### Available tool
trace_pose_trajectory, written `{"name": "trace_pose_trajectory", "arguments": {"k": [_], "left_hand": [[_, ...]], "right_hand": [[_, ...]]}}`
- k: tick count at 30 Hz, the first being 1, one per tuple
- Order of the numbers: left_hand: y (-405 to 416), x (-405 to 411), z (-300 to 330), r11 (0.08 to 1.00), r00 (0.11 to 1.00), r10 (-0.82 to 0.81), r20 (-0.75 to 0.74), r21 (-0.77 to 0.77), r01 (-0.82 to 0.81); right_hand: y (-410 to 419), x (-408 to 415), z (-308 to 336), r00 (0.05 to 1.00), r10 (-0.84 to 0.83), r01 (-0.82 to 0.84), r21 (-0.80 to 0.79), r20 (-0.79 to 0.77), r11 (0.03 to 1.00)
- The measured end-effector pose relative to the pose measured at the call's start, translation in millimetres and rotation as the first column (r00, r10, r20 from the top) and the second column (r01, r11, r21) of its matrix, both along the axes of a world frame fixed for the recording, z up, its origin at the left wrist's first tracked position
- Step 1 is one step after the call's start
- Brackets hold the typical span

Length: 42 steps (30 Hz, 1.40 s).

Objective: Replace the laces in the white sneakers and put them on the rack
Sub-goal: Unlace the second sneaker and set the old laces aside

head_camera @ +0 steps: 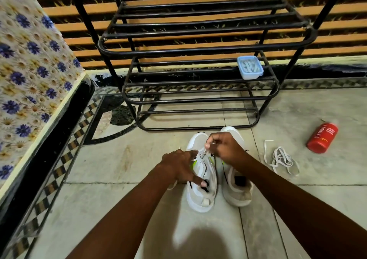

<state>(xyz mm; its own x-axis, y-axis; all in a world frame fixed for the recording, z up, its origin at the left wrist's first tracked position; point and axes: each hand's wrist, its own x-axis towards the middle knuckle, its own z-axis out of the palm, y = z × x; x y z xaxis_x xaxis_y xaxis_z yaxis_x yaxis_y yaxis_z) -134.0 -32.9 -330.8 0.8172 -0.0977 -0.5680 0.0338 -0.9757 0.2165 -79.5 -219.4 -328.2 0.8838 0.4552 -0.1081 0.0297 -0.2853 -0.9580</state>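
Observation:
Two white sneakers stand side by side on the floor, toes toward the black metal rack. My left hand rests on the left sneaker, its thumb at the shoe's opening and its fingers near the eyelets. My right hand pinches a white lace end over the same shoe's upper eyelets. The right sneaker sits partly under my right wrist and shows no lace. A loose white lace lies in a heap on the floor to the right.
A small blue lidded box holding pale strips sits on the rack's middle shelf at the right. A red bottle lies on the floor at the far right. A floral-covered bed edge borders the left side.

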Motion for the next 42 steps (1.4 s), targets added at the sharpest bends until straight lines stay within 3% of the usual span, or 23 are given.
{"name": "trace_pose_trajectory", "arguments": {"k": [1,2,3,5,6,7,9,11,13,16,17,18,19,20,21,23,27,31,33,36,39,41,42], "left_hand": [[0.2,0.4,0.6,1.0,1.0,-0.002,-0.001,0.001,0.002],[-0.4,0.8,1.4,1.0,1.0,-0.008,-0.004,0.007,0.008],[-1.5,1.5,2.3,1.0,1.0,-0.015,-0.004,0.014,0.015],[-3.4,1.3,5.0,0.999,1.0,-0.021,-0.003,0.029,0.021],[-4.2,1.3,6.6,0.999,1.0,-0.021,-0.006,0.032,0.021],[-4.2,1.1,7.1,0.999,1.0,-0.018,-0.01,0.031,0.018],[-3.9,0.6,7.5,1.0,1.0,-0.013,-0.016,0.023,0.013],[-3.5,0.8,5.7,1.0,1.0,-0.012,-0.013,0.021,0.012],[-3.8,0.9,5.7,1.0,1.0,-0.01,-0.018,0.028,0.01],[-4.6,0.7,6.3,1.0,1.0,0.007,-0.021,0.018,-0.007],[-4.5,0.1,6.2,1.0,1.0,0.015,-0.016,0.012,-0.015],[-5.0,-0.2,6.5,1.0,1.0,0.022,-0.014,0.006,-0.022],[-4.7,-0.6,5.8,1.0,0.999,0.03,-0.015,0.001,-0.03],[-4.5,-1.3,5.8,0.999,0.999,0.035,-0.018,0.0,-0.035],[-4.7,-2.2,5.7,0.999,0.999,0.037,-0.018,0.003,-0.037],[-4.8,-2.1,6.3,0.999,0.999,0.032,-0.016,0.008,-0.032],[-5.4,-0.4,5.4,0.999,0.999,0.031,-0.02,0.008,-0.031],[-6.6,0.8,2.4,1.0,1.0,0.011,-0.018,0.024,-0.011],[-6.5,0.8,2.4,0.999,1.0,0.006,-0.018,0.034,-0.005],[-5.2,0.5,4.1,0.999,1.0,0.01,-0.027,0.045,-0.008],[-4.0,0.3,4.3,0.999,0.999,0.016,-0.034,0.044,-0.015],[-3.9,0.3,3.5,0.999,0.999,0.016,-0.032,0.045,-0.014],[-4.0,0.8,3.0,0.999,0.999,0.015,-0.031,0.045,-0.013]], "right_hand": [[-1.3,-3.2,-0.9,0.999,-0.023,0.025,0.068,-0.033,0.997],[-3.4,-5.7,-1.1,0.999,-0.018,0.018,0.004,0.037,1.0],[-4.7,-4.9,-4.4,0.987,0.032,-0.007,-0.15,0.161,0.989],[-4.1,-0.3,-5.5,0.859,0.337,-0.02,-0.632,0.386,0.775],[-3.9,3.8,-7.4,0.797,0.439,0.005,-0.731,0.415,0.682],[-2.4,6.4,-6.1,0.771,0.459,0.005,-0.724,0.442,0.69],[0.6,2.2,-5.3,0.809,0.312,-0.007,-0.523,0.497,0.852],[-0.9,-6.9,-17.0,0.904,0.018,0.092,-0.237,0.427,0.967],[-2.4,-14.8,-24.0,0.936,-0.249,0.264,-0.027,0.248,0.964],[-7.5,-12.9,-14.4,0.909,-0.413,0.416,0.145,-0.054,0.898],[-8.3,-12.8,-6.0,0.911,-0.39,0.409,0.179,-0.133,0.895],[-10.3,-13.7,0.7,0.936,-0.339,0.351,0.156,-0.097,0.923],[-13.1,-13.6,3.5,0.967,-0.252,0.249,0.091,0.031,0.964],[-14.7,-12.7,3.3,0.968,-0.087,0.115,-0.112,0.235,0.987],[-14.7,-12.6,3.0,0.927,0.138,-0.001,-0.363,0.35,0.932],[-10.8,-13.1,0.2,0.827,0.445,-0.097,-0.694,0.342,0.713],[-4.4,-10.1,-2.8,0.731,0.624,-0.081,-0.874,0.275,0.48],[-6.3,-9.2,4.6,0.649,0.712,0.007,-0.938,0.268,0.346],[-6.3,-9.1,9.9,0.625,0.73,0.036,-0.944,0.276,0.327],[-2.8,-10.0,18.0,0.632,0.682,0.074,-0.904,0.368,0.42],[-1.1,-9.7,17.6,0.763,0.443,0.088,-0.754,0.471,0.651],[-3.0,-6.2,14.9,0.894,0.203,0.052,-0.542,0.399,0.839],[-4.6,-3.6,16.9,0.954,0.073,0.027,-0.324,0.292,0.946]]}}
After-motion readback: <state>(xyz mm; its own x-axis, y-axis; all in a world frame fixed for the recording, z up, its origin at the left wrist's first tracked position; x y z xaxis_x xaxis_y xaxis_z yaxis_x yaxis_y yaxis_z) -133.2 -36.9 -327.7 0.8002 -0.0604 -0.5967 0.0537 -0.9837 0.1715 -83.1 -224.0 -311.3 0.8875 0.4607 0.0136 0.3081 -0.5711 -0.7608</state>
